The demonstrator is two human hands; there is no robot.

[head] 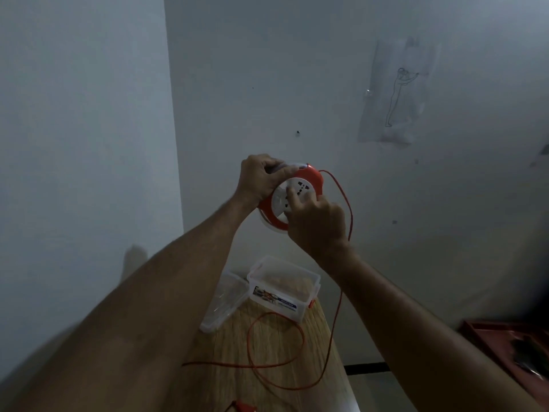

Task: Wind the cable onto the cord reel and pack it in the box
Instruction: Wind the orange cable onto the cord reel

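Observation:
A round red and white cord reel [309,181] is held up in front of the wall, its white socket face toward me. My left hand [260,177] grips its upper left rim. My right hand [318,223] has its fingers pressed on the white face. An orange cable [346,203] leaves the reel's right side, hangs down past my right wrist and lies in loose loops on the wooden table [237,382]. A clear plastic box [283,288] stands open at the table's far end, with its lid [225,304] lying to its left.
The table is narrow and runs away from me to a pale wall. A red plug end [245,407] lies at the table's near edge. A dark red tray [511,349] sits low on the right, beyond the table.

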